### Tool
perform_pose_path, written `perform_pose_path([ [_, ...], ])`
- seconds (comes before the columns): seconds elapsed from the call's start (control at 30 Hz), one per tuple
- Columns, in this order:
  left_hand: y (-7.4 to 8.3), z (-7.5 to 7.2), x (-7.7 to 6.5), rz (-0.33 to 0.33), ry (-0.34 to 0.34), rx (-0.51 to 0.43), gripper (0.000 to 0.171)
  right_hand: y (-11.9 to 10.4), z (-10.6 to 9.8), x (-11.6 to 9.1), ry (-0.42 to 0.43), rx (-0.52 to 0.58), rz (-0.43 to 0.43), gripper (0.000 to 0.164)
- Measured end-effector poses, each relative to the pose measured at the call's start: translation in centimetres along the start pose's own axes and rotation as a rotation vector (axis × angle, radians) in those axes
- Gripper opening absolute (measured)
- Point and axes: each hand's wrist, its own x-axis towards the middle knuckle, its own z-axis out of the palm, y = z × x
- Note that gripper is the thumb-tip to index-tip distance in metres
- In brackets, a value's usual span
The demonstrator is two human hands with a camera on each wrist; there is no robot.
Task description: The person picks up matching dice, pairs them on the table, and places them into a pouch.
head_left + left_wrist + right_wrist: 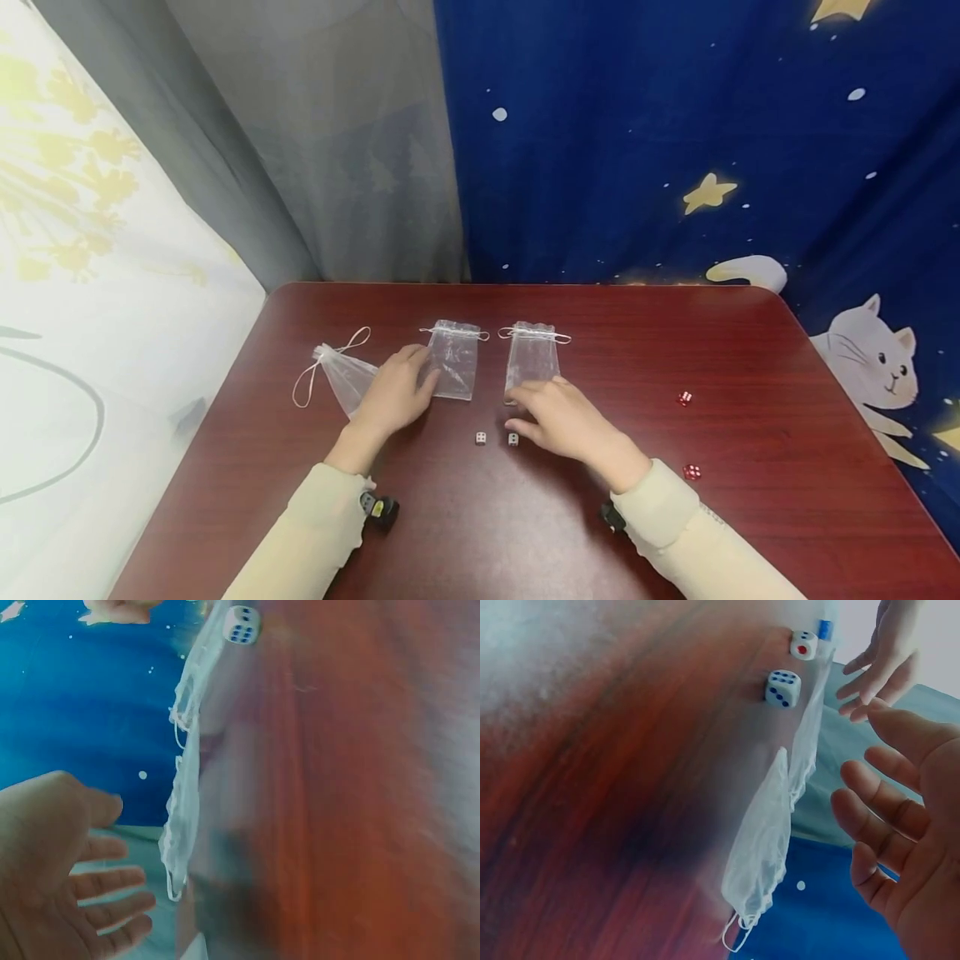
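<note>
Three sheer white drawstring pouches lie across the table: a left pouch (pixel 345 375), a middle pouch (pixel 459 371) and a right pouch (pixel 532 358). My left hand (pixel 395 392), fingers loosely spread, is between the left and middle pouches, covering part of both. Over the lower end of the right pouch is my right hand (pixel 562 419), its fingers relaxed and holding nothing. Its thumb is beside a white die (pixel 513 439); another white die (pixel 481 438) sits just left of that. Both palms face inward in the wrist views.
Two clear red dice, a far one (pixel 685 398) and a near one (pixel 692 472), lie on the right of the dark red table (pixel 480 533). In the right wrist view a small blue thing (pixel 825 628) shows behind the white dice. Curtains (pixel 585 167) hang behind the table.
</note>
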Motion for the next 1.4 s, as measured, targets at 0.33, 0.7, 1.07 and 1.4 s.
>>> perform_pose_path([
  [0.33, -0.7, 0.5, 3.8, -0.213, -0.059, 0.015, 0.046, 0.1, -0.5, -0.3, 0.026, 0.022, 0.011, 0.032],
  [0.7, -1.1, 1.4, 5.2, -0.376, -0.067, 0.002, 0.038, 0.3, -0.4, -0.8, 0.036, 0.022, 0.021, 0.034],
  [1.07, -1.7, 1.3, 4.9, -0.408, 0.027, -0.09, 0.016, 0.7, -0.2, -1.1, 0.074, 0.02, 0.015, 0.032],
  [1.4, -0.6, 0.2, 3.4, -0.346, 0.129, -0.275, 0.016, 0.4, -0.5, -0.9, 0.089, 0.028, 0.013, 0.031],
])
